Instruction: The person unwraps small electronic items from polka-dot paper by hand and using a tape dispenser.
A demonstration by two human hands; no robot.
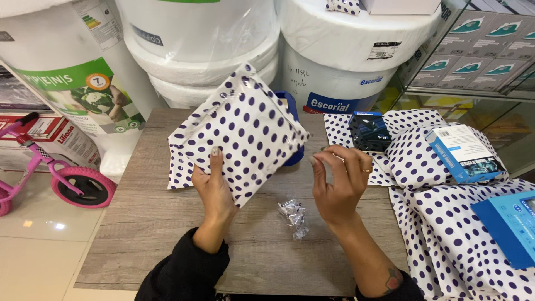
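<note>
Large white rolls (345,39) of wrapped material fill the top of the frame, stacked behind a grey wood-grain surface (145,223) that takes up the middle and lower part. Sheets of white wrapping with dark dots (446,234) spread across the right side, down to the lower right corner, and carry three boxes: a blue box (510,226) at the right edge, a blue and white box (465,153) above it, and a small dark box (369,132) nearer the centre. A pink child's bike (61,178) stands on the floor at the left edge.

In the centre of the frame, the left hand (213,187) holds up a dotted package (242,131) tilted like a diamond above the surface, its fingers grasping the lower edge with the thumb on the front. A blue object (293,131) shows just behind the package. The right hand (337,178) hovers just right of the package, apart from it, fingers curled inward with the tips pinched close; whether they hold anything cannot be told. A small crumpled piece of clear film (294,216) lies on the surface between the two wrists.
</note>
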